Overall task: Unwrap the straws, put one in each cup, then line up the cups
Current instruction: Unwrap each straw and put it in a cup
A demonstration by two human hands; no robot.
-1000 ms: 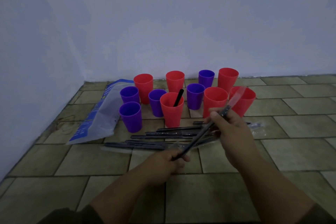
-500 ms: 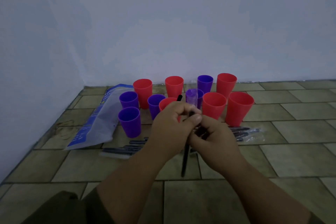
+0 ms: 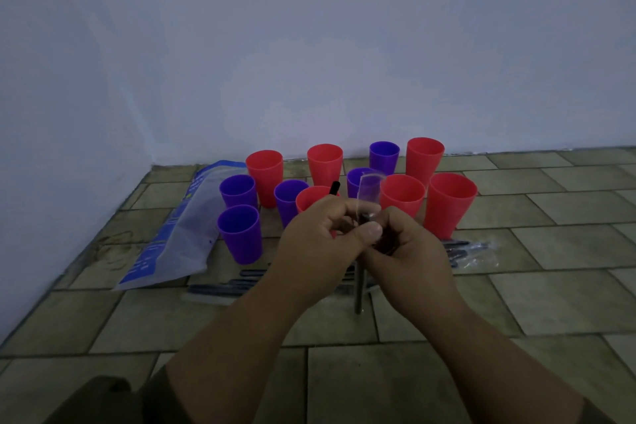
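Several red and purple cups stand in a cluster on the tiled floor near the wall, among them a purple cup (image 3: 239,232) at the front left and a red cup (image 3: 449,204) at the right. A red cup (image 3: 311,199) partly behind my left hand has a black straw (image 3: 334,187) in it. My left hand (image 3: 318,244) and my right hand (image 3: 409,256) meet in front of the cups and pinch a wrapped black straw (image 3: 359,289) held upright. The clear wrapper end (image 3: 370,190) sticks up above my fingers. More wrapped straws (image 3: 227,287) lie on the floor under my hands.
A blue and clear plastic bag (image 3: 182,234) lies on the floor left of the cups. Some wrapped straws or wrappers (image 3: 471,251) lie to the right, behind my right hand. Walls close the corner at the back and left.
One second ago I held the straw slanted with hands apart. My hands have come together at its top, the straw stands upright, and the wrapper end now sticks up above my fingers.
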